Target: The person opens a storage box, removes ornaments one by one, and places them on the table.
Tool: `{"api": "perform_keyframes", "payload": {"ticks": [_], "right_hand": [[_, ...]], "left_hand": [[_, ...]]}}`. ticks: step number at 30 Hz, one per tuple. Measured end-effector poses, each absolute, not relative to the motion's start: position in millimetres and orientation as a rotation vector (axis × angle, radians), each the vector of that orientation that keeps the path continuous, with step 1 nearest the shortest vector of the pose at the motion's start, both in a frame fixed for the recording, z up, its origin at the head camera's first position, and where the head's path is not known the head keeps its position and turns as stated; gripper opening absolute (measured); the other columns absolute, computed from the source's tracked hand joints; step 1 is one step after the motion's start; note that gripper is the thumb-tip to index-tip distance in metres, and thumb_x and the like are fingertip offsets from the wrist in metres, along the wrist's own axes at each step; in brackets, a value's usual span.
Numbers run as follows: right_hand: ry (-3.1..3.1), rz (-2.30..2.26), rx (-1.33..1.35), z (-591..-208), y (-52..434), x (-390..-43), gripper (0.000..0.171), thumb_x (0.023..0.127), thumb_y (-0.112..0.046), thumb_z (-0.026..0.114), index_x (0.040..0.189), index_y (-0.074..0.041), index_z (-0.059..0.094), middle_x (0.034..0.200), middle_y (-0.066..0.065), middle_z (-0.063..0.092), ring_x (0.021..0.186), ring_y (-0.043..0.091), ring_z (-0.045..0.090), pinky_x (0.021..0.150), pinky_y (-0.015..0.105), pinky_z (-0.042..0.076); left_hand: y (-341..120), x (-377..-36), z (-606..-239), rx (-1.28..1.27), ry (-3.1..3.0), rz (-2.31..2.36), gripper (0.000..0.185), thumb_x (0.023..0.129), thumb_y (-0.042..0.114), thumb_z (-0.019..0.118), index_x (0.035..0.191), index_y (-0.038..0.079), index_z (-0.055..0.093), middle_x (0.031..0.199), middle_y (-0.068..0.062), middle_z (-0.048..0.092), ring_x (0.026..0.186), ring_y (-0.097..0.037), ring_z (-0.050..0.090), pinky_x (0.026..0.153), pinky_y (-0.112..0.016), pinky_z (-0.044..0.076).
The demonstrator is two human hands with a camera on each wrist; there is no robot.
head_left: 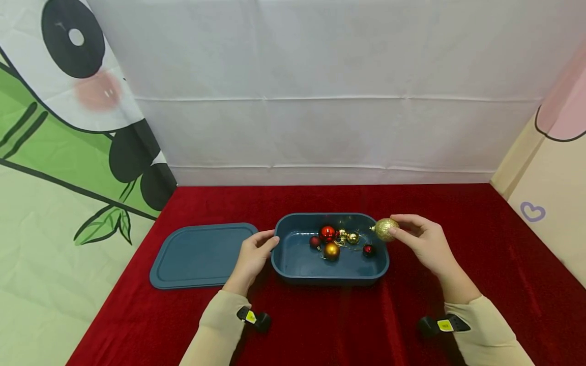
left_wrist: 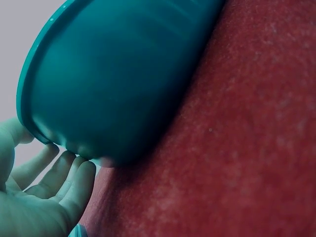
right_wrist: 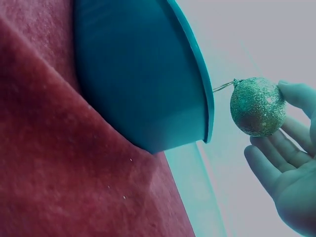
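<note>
- Glitter bauble [head_left: 386,229] sits pinched in your right hand's [head_left: 423,244] fingertips, just above the right rim of the blue tub [head_left: 293,264].
- Tub already holds smaller red and gold baubles [head_left: 330,243] with loose threads.
- Your left hand [head_left: 253,255] rests relaxed fingers against the tub's left wall, gripping nothing.
- Risk, as I judge it: the fingertip pinch is light (glitter sheds), so the bauble could slip outside onto the red cloth [head_left: 480,244].
- Lid [head_left: 201,254] lies left, apart.
</note>
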State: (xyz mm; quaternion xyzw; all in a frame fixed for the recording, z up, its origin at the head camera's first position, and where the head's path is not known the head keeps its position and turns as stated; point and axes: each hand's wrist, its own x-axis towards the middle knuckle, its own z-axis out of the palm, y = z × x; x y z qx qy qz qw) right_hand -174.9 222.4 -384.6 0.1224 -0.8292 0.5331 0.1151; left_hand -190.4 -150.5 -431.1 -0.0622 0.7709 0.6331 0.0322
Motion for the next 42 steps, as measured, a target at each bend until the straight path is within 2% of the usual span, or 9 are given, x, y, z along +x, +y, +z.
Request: {"api": "perform_keyframes", "payload": {"ticks": [11,18,30,36,42], "right_hand": [[-2.426,1.514,0.254,-384,238,-176,0.036,0.088,-0.017,0.068,0.118,0.0,0.062,0.095,-0.024,0.062,0.083,-0.003,0.059,0.068,0.012,0.049],[-2.411,1.527,0.171,-387,244,-179,0.039,0.088,-0.019,0.068,0.119,0.003,0.061,0.096,-0.025,0.06,0.086,-0.006,0.059,0.07,0.01,0.049],[-2.355,1.585,0.047,-394,258,-185,0.041,0.088,-0.022,0.068,0.118,0.004,0.061,0.095,-0.027,0.061,0.088,-0.01,0.057,0.073,0.007,0.047],[-2.343,1.628,0.004,-398,265,-187,0.037,0.088,-0.023,0.068,0.12,-0.005,0.063,0.097,-0.029,0.06,0.091,-0.012,0.056,0.074,0.005,0.046],[-2.373,1.634,-0.057,-401,271,-188,0.045,0.088,-0.027,0.067,0.123,0.0,0.06,0.096,-0.031,0.058,0.09,-0.013,0.055,0.074,0.005,0.045]], "left_hand": [[-151,-192,-432,-0.174,2.365,1.952,0.039,0.092,0.027,0.062,0.126,0.008,0.06,0.122,-0.012,0.06,0.102,-0.02,0.059,0.082,-0.028,0.051],[-152,-191,-430,-0.189,2.349,1.939,0.041,0.092,0.028,0.062,0.128,0.008,0.058,0.125,-0.012,0.059,0.101,-0.016,0.057,0.084,-0.028,0.05],[-146,-174,-400,-0.163,2.339,1.949,0.039,0.093,0.021,0.06,0.128,0.002,0.057,0.123,-0.015,0.059,0.1,-0.017,0.058,0.082,-0.027,0.05],[-146,-175,-400,-0.17,2.347,1.935,0.039,0.094,0.019,0.059,0.128,0.001,0.057,0.123,-0.016,0.059,0.1,-0.017,0.057,0.083,-0.028,0.05],[-149,-183,-414,-0.171,2.344,1.939,0.039,0.093,0.022,0.06,0.128,0.003,0.057,0.124,-0.015,0.059,0.102,-0.017,0.057,0.085,-0.03,0.05]]}}
